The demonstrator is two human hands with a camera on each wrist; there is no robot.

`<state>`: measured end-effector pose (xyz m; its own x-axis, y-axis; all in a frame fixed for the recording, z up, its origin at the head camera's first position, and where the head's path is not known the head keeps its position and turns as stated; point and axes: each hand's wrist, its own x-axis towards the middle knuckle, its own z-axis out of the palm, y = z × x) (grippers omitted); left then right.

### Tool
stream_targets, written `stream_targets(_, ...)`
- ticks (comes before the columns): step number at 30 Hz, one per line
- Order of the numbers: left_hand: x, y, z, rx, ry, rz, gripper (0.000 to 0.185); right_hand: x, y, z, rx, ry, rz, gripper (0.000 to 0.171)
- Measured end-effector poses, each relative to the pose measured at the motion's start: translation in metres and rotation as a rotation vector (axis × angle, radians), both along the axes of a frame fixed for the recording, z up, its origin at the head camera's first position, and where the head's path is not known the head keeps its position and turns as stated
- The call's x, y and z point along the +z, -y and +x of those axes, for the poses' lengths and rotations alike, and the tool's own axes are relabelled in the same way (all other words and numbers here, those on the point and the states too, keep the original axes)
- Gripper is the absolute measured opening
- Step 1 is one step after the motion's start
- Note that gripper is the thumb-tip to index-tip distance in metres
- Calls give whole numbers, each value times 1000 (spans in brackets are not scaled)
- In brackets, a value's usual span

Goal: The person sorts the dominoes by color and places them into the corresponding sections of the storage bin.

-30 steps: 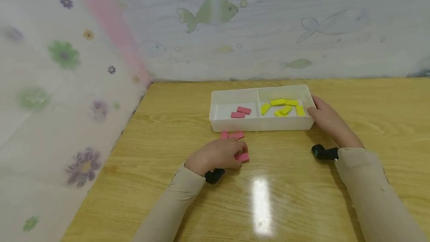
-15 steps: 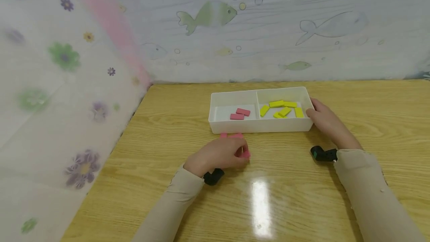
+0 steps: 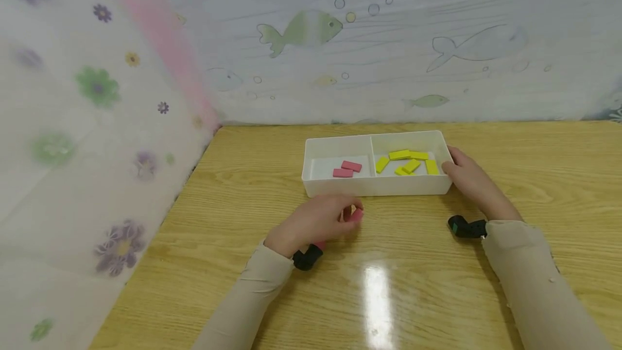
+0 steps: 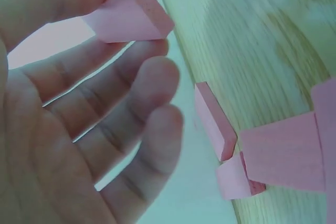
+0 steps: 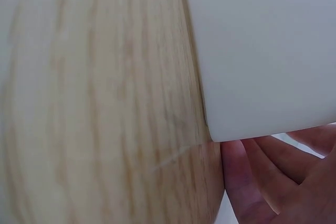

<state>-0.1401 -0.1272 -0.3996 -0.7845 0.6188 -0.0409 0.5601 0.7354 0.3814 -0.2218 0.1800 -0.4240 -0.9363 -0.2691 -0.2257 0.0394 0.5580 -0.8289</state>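
My left hand [image 3: 311, 224] pinches a pink domino-shaped block [image 4: 131, 17] between thumb and fingertips, just in front of the white two-compartment box [image 3: 379, 187]. In the left wrist view, several more pink blocks [image 4: 283, 153] lie on the table by the box wall; from the head they are mostly hidden behind the hand. The right hand [image 3: 478, 188] grips the box's right end, thumb at the front corner and fingers along the end wall. Two pink blocks [image 3: 343, 173] lie in the left compartment, several yellow blocks [image 3: 400, 154] in the right one.
The wooden table [image 3: 559, 177] meets a wall painted with fish [image 3: 311, 28] behind the box. A flowered wall [image 3: 97, 177] borders the table on the left. Black wrist devices [image 3: 466, 227] sit below both hands.
The left hand has lifted a pink block off the table and moved slightly forward toward the box. The right hand keeps its grip on the box end.
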Motion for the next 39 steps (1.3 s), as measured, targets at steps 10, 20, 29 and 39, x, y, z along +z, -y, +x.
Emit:
stream_targets(10,2,5,-3,46,-12,65,18,-2,0,1,-7,2,-3,58)
stream_targets(20,1,6,-3,76,-28,47,18,-3,0,1,-10,1,-7,58)
stream_targets(29,-4,8,-5,66,-78,10,8,-3,0,0,-6,-2,-11,58)
stream_targets(39,-7,8,-6,36,-102,-7,5,-3,0,0,-12,-15,-2,58)
